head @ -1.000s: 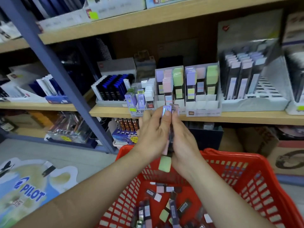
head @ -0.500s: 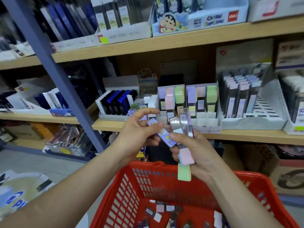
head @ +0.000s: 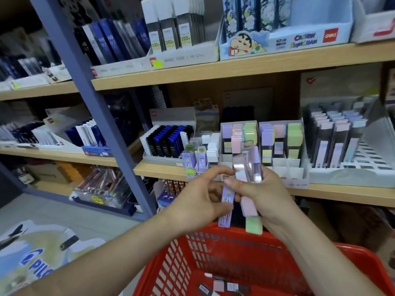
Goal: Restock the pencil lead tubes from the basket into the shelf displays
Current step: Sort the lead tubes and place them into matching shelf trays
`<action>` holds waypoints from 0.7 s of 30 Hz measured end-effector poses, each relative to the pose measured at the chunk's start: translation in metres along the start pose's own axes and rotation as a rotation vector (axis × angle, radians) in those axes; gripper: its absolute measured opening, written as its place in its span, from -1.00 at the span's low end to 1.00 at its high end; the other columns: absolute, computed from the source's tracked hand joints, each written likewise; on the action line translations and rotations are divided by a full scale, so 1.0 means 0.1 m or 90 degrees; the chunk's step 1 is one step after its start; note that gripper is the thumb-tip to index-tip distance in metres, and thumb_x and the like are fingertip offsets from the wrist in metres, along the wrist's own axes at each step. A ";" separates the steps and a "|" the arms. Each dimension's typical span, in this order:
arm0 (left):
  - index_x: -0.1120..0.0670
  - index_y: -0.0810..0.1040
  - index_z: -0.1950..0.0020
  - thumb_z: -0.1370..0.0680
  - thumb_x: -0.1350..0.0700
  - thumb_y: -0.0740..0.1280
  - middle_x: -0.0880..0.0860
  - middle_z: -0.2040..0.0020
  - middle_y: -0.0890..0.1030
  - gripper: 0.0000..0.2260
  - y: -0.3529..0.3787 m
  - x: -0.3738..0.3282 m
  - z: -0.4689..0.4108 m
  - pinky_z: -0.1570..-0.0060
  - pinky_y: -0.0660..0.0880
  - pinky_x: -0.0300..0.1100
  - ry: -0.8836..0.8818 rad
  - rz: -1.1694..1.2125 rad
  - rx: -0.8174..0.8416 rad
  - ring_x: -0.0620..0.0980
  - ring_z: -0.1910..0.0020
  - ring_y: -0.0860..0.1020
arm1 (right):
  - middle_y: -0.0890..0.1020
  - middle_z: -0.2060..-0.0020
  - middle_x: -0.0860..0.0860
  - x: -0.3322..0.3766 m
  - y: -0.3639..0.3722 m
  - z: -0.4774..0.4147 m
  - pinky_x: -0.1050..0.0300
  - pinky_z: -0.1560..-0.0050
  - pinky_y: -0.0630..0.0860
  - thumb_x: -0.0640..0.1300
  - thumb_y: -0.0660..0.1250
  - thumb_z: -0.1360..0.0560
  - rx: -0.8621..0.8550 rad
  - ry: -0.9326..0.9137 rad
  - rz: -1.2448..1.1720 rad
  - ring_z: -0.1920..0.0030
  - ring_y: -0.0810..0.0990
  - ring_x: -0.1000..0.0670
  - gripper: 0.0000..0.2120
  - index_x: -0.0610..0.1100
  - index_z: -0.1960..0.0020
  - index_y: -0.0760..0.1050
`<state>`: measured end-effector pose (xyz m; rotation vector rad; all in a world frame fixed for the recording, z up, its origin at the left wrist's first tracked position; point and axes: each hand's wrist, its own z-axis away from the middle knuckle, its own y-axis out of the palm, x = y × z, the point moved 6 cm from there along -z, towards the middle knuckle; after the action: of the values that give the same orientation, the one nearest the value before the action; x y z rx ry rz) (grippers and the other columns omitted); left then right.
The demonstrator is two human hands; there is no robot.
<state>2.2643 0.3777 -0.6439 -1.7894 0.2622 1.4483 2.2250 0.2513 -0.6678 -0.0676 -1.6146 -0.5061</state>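
My right hand (head: 264,195) grips a bunch of pencil lead tubes (head: 249,167) with pink and green caps sticking out below. My left hand (head: 198,197) pinches a single purple lead tube (head: 226,205), held upright beside the bunch. Both hands hover above the red basket (head: 213,248), where a few more tubes (head: 224,286) lie on the bottom. Straight ahead on the middle shelf stands a white display (head: 241,161) with purple, pink and green capped tubes, and a second one (head: 282,142) to its right.
A small display of purple tubes (head: 195,161) sits left of the hands, next to a tray of blue-black tubes (head: 166,144). A larger grey display (head: 346,144) fills the right. A blue shelf post (head: 85,82) runs diagonally at left. More boxes line the upper shelf (head: 213,69).
My left hand pulled the purple tube out of the bunch and turned it from slanted to upright. The view tilted up, showing more of the upper shelf.
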 end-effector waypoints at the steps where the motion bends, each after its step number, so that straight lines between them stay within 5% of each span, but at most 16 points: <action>1: -0.08 0.47 -0.21 -0.47 0.36 0.41 -0.01 0.33 0.57 -0.55 -0.04 -0.04 -0.02 0.28 0.51 -0.16 0.020 -0.034 -0.004 -0.01 0.38 0.49 | 0.62 0.37 -0.06 0.02 0.05 -0.02 0.13 0.36 0.48 -0.17 0.55 -0.32 0.004 -0.005 0.010 0.41 0.51 0.00 -0.74 -0.19 0.06 0.57; 5: -0.03 0.52 -0.17 -0.48 0.35 0.41 0.11 0.18 0.64 -0.62 -0.57 -0.04 -0.16 0.12 0.60 0.14 0.053 -0.029 -0.172 0.09 0.30 0.61 | 0.63 0.31 -0.02 0.12 0.18 -0.13 0.18 0.43 0.43 0.04 0.45 -0.42 -0.006 0.019 0.004 0.46 0.49 0.03 -0.74 -0.08 0.00 0.56; 10: -0.08 0.51 -0.09 -0.53 0.33 0.36 0.17 0.31 0.61 -0.68 -1.17 0.00 -0.44 0.16 0.60 -0.01 0.107 0.050 -0.317 0.01 0.28 0.58 | 0.56 0.34 -0.05 0.15 0.25 -0.25 0.19 0.53 0.40 0.10 0.45 -0.34 0.005 0.109 -0.083 0.46 0.49 0.01 -0.55 -0.13 -0.13 0.56; 13: -0.11 0.57 -0.03 -0.55 0.23 0.37 0.35 0.18 0.60 -0.78 -1.15 0.06 -0.66 0.14 0.51 0.02 0.133 0.039 -0.327 0.06 0.24 0.56 | 0.59 0.36 -0.05 0.17 0.25 -0.27 0.20 0.51 0.42 0.05 0.44 -0.35 0.004 0.112 -0.055 0.44 0.51 0.01 -0.66 -0.13 -0.03 0.57; 17: -0.13 0.62 0.05 -0.51 0.16 0.43 0.11 0.16 0.67 -0.84 -1.09 0.21 -0.86 0.05 0.59 -0.06 0.118 0.007 -0.315 0.02 0.14 0.63 | 0.62 0.35 -0.06 0.19 0.20 -0.31 0.20 0.45 0.49 -0.02 0.43 -0.38 -0.003 0.111 -0.029 0.42 0.56 0.03 -0.80 -0.12 0.08 0.59; 21: -0.15 0.64 0.09 -0.50 0.13 0.44 0.13 0.12 0.68 -0.85 -1.14 0.30 -0.93 0.01 0.61 -0.01 0.094 0.005 -0.296 0.16 0.08 0.63 | 0.64 0.40 0.07 0.23 0.18 -0.35 0.21 0.32 0.46 -0.04 0.44 -0.40 0.018 0.103 0.092 0.43 0.57 0.14 -0.83 -0.10 0.07 0.58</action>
<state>2.4103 0.3985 -0.6173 -2.2729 0.0023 1.4671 2.2607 0.2492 -0.6402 -0.1191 -1.4455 -0.3677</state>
